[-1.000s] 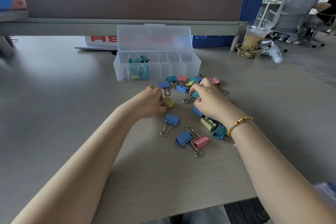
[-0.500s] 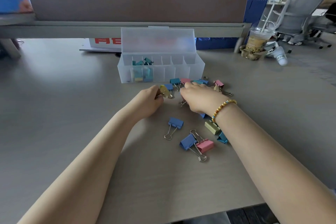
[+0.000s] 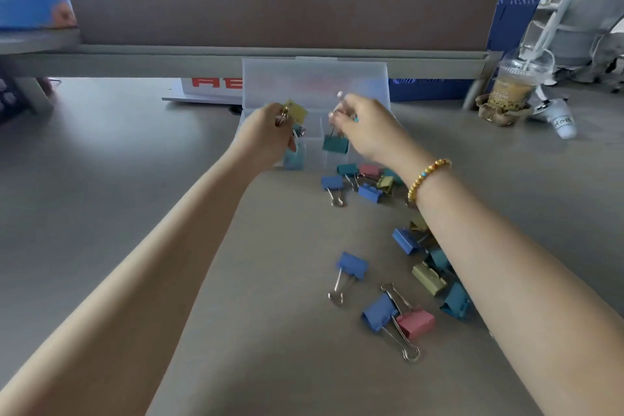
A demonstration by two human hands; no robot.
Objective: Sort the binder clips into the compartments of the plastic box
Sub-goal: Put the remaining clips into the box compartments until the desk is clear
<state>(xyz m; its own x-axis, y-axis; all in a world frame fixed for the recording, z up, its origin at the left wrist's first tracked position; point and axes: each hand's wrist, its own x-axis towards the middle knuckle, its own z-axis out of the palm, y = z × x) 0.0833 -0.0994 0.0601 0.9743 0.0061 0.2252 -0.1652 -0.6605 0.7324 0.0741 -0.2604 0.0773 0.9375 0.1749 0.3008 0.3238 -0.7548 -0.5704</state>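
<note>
The left hand (image 3: 266, 137) is pinching a yellow binder clip (image 3: 296, 110) by its wire handles, holding it over the translucent plastic box (image 3: 314, 84). Just beside it, the right hand (image 3: 366, 130) is pinching a teal binder clip (image 3: 335, 144), dangling below its fingers above the compartments. Loose clips (image 3: 381, 312) in blue, pink, teal and yellow are lying nearer the body than both hands. Red letters "AE" (image 3: 211, 82) are showing beyond the left hand.

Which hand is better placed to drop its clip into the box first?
Right hand: its teal clip already hangs low over the box; the left hand holds its yellow clip higher.
</note>
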